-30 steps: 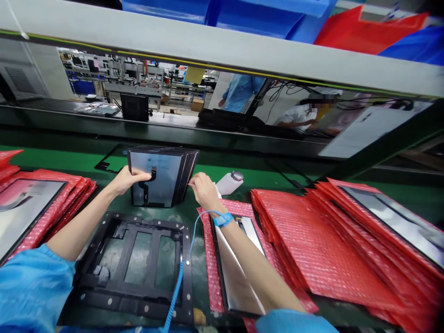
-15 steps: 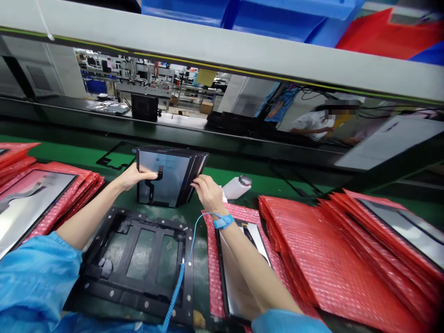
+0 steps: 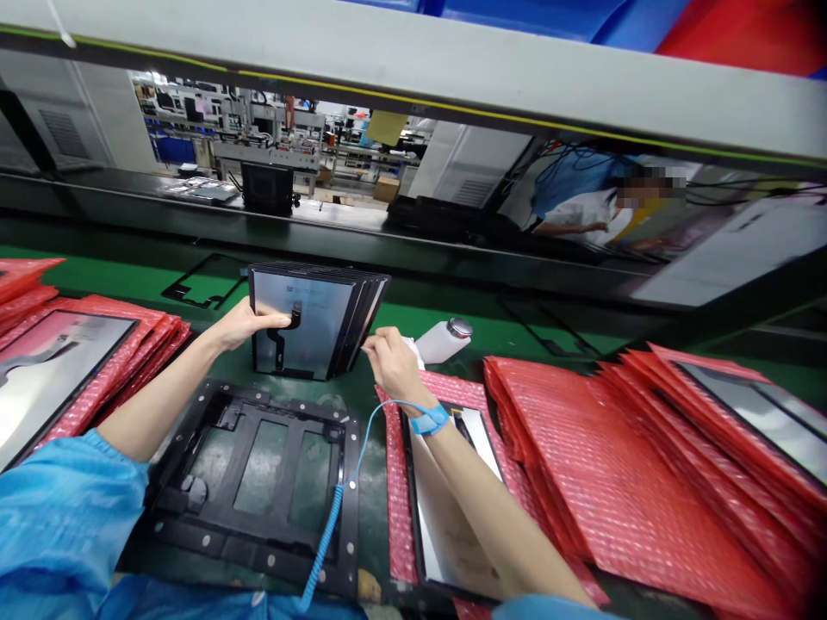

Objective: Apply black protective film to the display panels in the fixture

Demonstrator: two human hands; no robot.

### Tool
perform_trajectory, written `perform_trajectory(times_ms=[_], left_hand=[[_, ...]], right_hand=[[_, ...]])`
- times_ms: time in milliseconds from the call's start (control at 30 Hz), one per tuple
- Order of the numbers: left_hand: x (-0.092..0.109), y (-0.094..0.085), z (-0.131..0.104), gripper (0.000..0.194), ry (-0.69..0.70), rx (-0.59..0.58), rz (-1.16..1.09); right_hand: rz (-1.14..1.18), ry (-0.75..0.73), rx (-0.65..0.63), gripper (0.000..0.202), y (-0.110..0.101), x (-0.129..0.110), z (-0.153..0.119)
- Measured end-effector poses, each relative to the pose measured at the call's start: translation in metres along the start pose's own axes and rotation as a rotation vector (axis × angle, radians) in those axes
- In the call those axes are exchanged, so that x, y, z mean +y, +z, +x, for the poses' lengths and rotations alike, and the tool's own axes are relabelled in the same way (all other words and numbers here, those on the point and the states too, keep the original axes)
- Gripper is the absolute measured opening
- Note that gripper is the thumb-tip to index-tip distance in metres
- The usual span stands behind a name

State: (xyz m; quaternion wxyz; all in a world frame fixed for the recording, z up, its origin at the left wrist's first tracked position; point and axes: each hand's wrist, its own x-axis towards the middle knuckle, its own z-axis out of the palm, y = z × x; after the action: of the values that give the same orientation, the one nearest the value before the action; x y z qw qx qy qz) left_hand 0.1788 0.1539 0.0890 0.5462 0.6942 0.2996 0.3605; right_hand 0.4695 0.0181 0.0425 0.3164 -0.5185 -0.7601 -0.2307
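While my left hand [image 3: 242, 325] grips the upright stack of dark glass display panels [image 3: 310, 320] on the green belt, my right hand [image 3: 391, 362] pinches its edge; I should square edges gently.

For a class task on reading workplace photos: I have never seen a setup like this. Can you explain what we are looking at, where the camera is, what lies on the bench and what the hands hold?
There is no machine here: a person works with two bare hands, and the one camera sits on their head, looking forward and down. The left hand grips the left edge of an upright stack of display panels standing on the green bench. The right hand, with a blue wrist strap and coiled cord, pinches at the stack's right edge. In front of the stack lies a black frame fixture. Red bubble-wrap bags, some with panels on them, are piled on both sides. A white bottle lies behind the right hand. Another person sits in the background.
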Motion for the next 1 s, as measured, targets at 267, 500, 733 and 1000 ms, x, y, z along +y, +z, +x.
perform_trajectory(times_ms=[267, 500, 733, 1000], left_hand=[[-0.001, 0.0, 0.001, 0.036, 0.005, -0.001, -0.013], [-0.004, -0.001, 0.001, 0.037, 0.0, -0.012, -0.017], [-0.001, 0.001, 0.001, 0.037, -0.002, -0.016, -0.024], [-0.001, -0.001, 0.003, 0.038, -0.003, -0.019, -0.034]], right_hand=[[-0.013, 0.039, 0.038, 0.018, 0.002, 0.002, 0.012], [0.017, 0.005, 0.037, 0.018, 0.005, 0.001, 0.014], [0.073, -0.048, -0.023, 0.013, -0.012, -0.012, 0.008], [-0.016, 0.037, 0.054, 0.017, -0.004, -0.007, 0.024]])
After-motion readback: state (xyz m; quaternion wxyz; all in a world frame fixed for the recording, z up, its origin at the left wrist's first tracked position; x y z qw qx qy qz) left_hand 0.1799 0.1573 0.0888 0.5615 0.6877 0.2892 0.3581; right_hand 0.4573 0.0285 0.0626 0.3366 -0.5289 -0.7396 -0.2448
